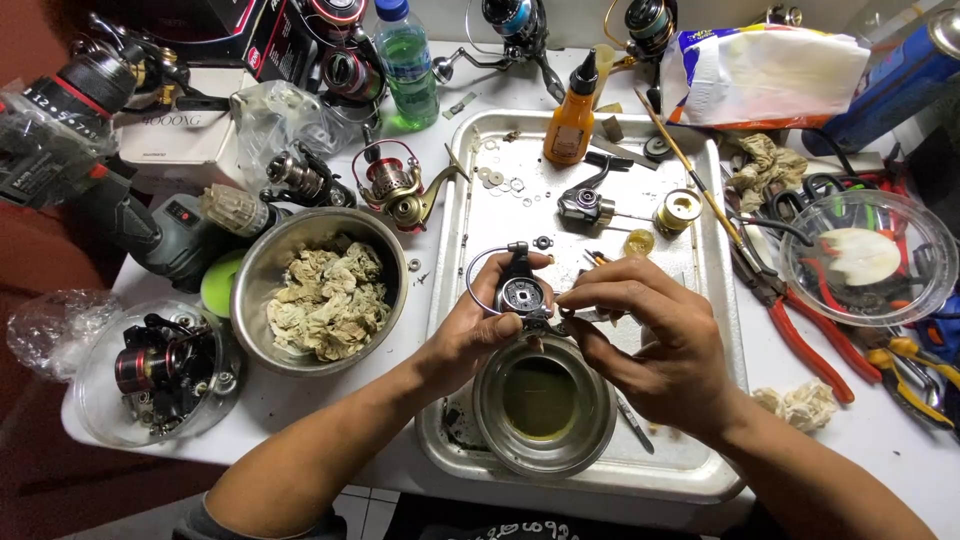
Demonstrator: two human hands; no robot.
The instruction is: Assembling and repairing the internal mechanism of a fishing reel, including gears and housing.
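Observation:
My left hand holds a black fishing reel rotor with a wire bail arm over a metal tray. My right hand pinches a small part against the rotor's lower edge; the part is too small to make out. Both hands hover just above a small round metal bowl of yellowish liquid at the tray's near end.
A steel bowl of dirty rags sits left. Farther up the tray lie an orange oil bottle, washers, a reel body and a gold spool. Red pliers, a plastic bowl, reels and a green bottle crowd the table.

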